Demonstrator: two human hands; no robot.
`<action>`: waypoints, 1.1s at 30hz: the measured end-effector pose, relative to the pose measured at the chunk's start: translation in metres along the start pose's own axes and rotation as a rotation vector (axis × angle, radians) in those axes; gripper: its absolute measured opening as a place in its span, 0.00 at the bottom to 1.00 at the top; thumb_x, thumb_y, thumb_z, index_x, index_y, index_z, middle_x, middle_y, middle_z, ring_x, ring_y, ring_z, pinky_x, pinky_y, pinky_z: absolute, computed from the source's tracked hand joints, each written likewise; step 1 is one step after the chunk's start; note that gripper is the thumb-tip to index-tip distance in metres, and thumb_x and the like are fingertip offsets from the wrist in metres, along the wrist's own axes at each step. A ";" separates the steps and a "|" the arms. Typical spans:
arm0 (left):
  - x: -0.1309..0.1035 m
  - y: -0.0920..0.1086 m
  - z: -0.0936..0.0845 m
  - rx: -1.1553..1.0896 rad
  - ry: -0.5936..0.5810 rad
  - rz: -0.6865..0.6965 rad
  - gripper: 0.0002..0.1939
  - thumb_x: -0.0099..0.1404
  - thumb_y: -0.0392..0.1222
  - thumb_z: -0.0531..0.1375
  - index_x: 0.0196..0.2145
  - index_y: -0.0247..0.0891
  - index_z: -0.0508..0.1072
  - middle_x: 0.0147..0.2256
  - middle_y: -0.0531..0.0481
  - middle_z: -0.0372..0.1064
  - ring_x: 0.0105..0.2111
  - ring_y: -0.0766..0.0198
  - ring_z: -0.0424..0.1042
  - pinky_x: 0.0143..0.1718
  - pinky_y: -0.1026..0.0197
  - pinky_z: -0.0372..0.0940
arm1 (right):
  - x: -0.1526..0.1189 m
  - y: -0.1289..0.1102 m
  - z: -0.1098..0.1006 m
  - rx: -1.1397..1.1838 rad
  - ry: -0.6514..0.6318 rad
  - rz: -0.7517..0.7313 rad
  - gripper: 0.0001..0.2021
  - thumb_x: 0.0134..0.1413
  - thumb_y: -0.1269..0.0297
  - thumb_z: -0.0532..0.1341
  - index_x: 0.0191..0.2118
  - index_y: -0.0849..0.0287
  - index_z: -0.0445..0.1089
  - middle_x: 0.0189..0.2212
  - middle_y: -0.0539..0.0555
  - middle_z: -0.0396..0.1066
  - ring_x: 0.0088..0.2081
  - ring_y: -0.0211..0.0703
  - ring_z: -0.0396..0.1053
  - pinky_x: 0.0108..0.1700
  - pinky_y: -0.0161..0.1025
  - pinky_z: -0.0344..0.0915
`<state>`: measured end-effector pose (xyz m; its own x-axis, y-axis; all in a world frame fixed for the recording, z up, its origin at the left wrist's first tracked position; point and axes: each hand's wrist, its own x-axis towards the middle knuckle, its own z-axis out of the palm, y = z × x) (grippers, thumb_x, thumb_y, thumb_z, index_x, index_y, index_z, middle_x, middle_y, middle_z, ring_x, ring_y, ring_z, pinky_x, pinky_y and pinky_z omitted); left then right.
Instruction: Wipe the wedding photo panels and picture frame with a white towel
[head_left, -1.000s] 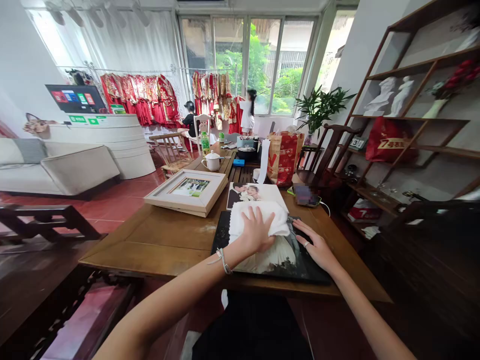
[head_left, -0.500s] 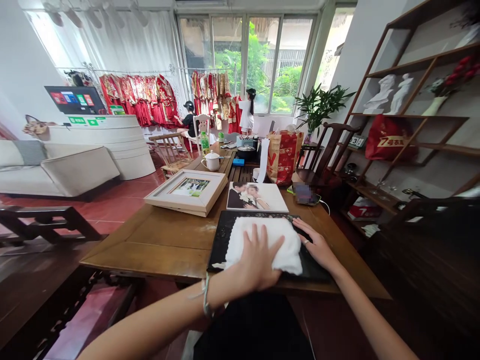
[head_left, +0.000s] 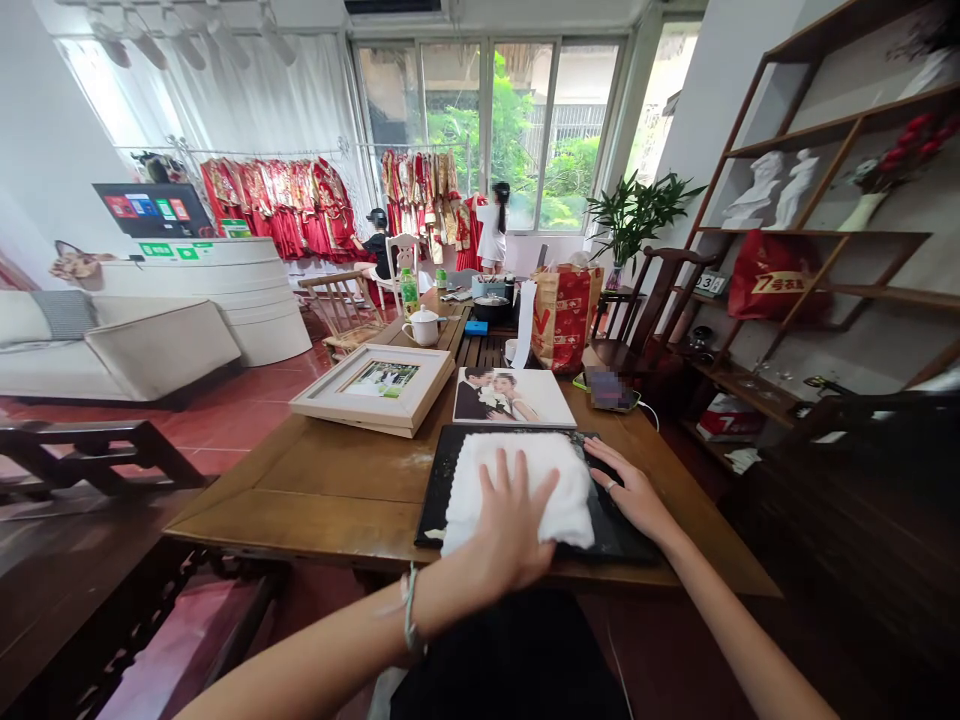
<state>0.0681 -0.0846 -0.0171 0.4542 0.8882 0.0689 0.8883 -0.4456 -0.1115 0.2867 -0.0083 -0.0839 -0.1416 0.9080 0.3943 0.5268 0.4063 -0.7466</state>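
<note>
With my left hand [head_left: 506,532] splayed open on the white cloth [head_left: 466,500] atop the dark panel [head_left: 619,538], my right hand [head_left: 636,492] open along its right edge, uneven pressure could skid everything across the counter [head_left: 300,490].

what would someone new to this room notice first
Probably the white cloth under the left hand, on a dark panel at the near edge of the table. Then the red garments hanging at the back of the room, and the paper bag on the table, behind and right of the unframed photo.
</note>
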 end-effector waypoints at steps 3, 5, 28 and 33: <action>-0.031 0.017 -0.006 -0.054 -0.029 0.134 0.43 0.57 0.61 0.54 0.63 0.46 0.40 0.63 0.34 0.37 0.60 0.30 0.35 0.52 0.31 0.41 | 0.000 0.000 -0.001 0.007 0.009 -0.004 0.19 0.53 0.61 0.56 0.52 0.54 0.67 0.57 0.56 0.61 0.61 0.48 0.53 0.62 0.54 0.47; -0.034 0.023 -0.011 -0.068 -0.054 0.174 0.42 0.57 0.61 0.53 0.63 0.46 0.40 0.63 0.35 0.37 0.60 0.30 0.36 0.52 0.31 0.42 | 0.000 0.001 -0.001 0.026 0.014 -0.018 0.19 0.53 0.61 0.55 0.51 0.53 0.67 0.57 0.55 0.61 0.60 0.49 0.53 0.61 0.55 0.48; -0.011 0.046 -0.004 -0.022 0.011 0.090 0.43 0.57 0.61 0.55 0.63 0.44 0.43 0.63 0.36 0.39 0.59 0.29 0.37 0.52 0.30 0.42 | 0.004 0.011 -0.003 0.170 0.007 -0.010 0.19 0.51 0.54 0.55 0.47 0.52 0.71 0.54 0.55 0.65 0.59 0.51 0.56 0.61 0.54 0.48; -0.014 0.053 -0.007 -0.022 0.010 0.083 0.42 0.57 0.61 0.54 0.63 0.44 0.44 0.63 0.37 0.40 0.59 0.29 0.39 0.51 0.29 0.43 | 0.004 0.011 -0.004 0.204 0.017 -0.003 0.22 0.50 0.48 0.55 0.47 0.54 0.71 0.55 0.56 0.64 0.60 0.52 0.55 0.61 0.54 0.49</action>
<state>0.1091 -0.1213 -0.0171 0.5272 0.8469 0.0699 0.8486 -0.5204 -0.0951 0.2954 -0.0003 -0.0883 -0.1278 0.9056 0.4045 0.3453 0.4229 -0.8378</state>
